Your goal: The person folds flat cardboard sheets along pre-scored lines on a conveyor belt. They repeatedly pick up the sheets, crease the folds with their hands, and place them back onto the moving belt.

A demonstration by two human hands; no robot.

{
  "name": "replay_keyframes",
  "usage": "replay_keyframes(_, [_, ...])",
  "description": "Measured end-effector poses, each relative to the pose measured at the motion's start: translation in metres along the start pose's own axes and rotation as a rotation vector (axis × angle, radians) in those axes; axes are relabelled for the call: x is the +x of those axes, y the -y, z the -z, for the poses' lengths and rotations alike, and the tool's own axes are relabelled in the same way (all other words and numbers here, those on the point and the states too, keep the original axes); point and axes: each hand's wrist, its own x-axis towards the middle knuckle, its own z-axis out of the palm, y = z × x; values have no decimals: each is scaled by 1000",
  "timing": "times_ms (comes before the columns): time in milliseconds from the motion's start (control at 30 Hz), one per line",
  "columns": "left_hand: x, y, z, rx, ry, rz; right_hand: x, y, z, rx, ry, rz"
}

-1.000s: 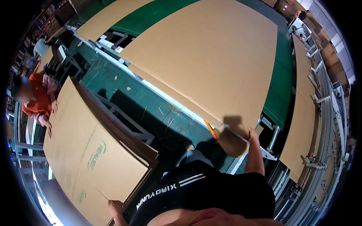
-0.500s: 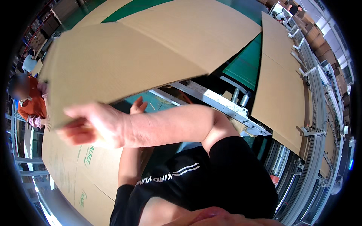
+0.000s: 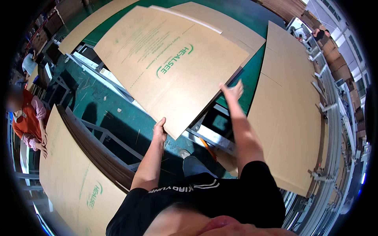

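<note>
A large brown cardboard sheet (image 3: 173,70) with green print lies tilted across a green-topped conveyor in front of me. My left hand (image 3: 159,129) grips its near left edge by the corner, thumb on the edge and the other fingers partly hidden. At the sheet's right edge is my right hand (image 3: 233,92), its fingers spread, the thumb close to or touching the board. Another plain cardboard sheet (image 3: 240,33) shows beneath the printed one at the far side.
On the right a long cardboard sheet (image 3: 287,118) lies beside a metal rail (image 3: 334,129). A stack of printed cardboard (image 3: 75,169) stands at the lower left. There, a person in an orange top (image 3: 29,118) rests their hands on the stack. Metal frame bars (image 3: 106,78) cross the green floor.
My right arm has swung from the left across to the right. The printed sheet now lies on the conveyor, where plain board showed before. The stack on the left is now uncovered.
</note>
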Motion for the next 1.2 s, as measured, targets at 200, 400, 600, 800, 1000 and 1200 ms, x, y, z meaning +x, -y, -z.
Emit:
replay_keyframes(200, [3, -109, -36, 150, -78, -276, 16, 41, -179, 919, 212, -701])
replay_keyframes(400, [26, -172, -61, 75, -45, -251, 84, 141, -181, 1077, 197, -633])
replay_keyframes(600, [-37, -193, -112, 96, -15, -317, 113, 151, -144, 1402, 467, -686])
replay_keyframes(800, [-204, -233, -55, 165, -76, -377, -24, 153, -27, 1509, 811, -673])
replay_keyframes(1000, [-420, -240, 49, 269, -187, -499, -223, 136, 92, 1520, 1100, -613])
replay_keyframes(1200, [-635, -200, 191, 301, -381, -528, -443, 117, 191, 1506, 1240, -436])
